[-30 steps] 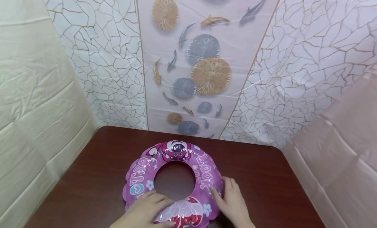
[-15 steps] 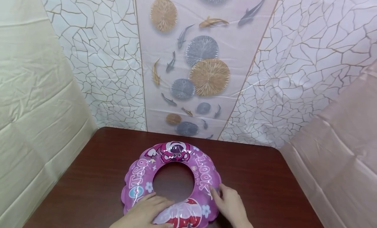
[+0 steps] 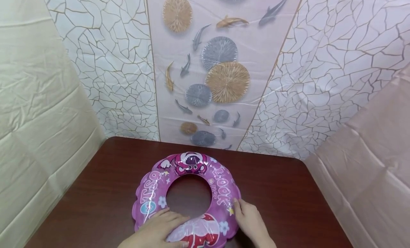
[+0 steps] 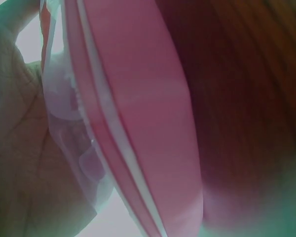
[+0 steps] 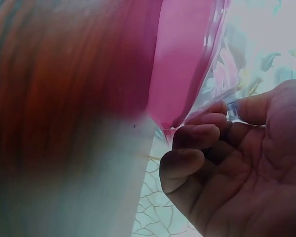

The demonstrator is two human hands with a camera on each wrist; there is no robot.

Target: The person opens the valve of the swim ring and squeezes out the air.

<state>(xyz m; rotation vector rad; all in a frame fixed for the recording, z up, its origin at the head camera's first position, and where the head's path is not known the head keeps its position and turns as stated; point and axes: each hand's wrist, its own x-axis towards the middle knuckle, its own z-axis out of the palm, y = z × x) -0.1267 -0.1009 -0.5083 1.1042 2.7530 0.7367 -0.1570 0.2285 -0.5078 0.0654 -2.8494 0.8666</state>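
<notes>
A purple inflatable swim ring (image 3: pixel 221 184), printed with a bear, lettering and flowers, lies flat near the front of the table. My left hand (image 3: pixel 158 226) rests on its near left part, fingers extended toward the hole. In the left wrist view, the palm (image 4: pixel 19 143) lies against the ring's clear printed upper side, above its pink side wall (image 4: pixel 143 98). At the ring's right outer edge is my right hand (image 3: pixel 251 219). In the right wrist view, its thumb and forefinger pinch a small clear valve (image 5: pixel 232 110) on the ring, while the other fingers (image 5: pixel 182 163) curl beside the seam.
The dark reddish-brown table (image 3: pixel 282 191) extends around the ring. Behind it hangs a patterned cloth (image 3: pixel 205 80) with fish and round leaves. Beige cloth walls (image 3: pixel 41 134) stand at the left and right.
The right thumb has drawn back from the ring's top toward its outer edge, closer to the forefinger. The left hand stays in place, and the ring has barely shifted.
</notes>
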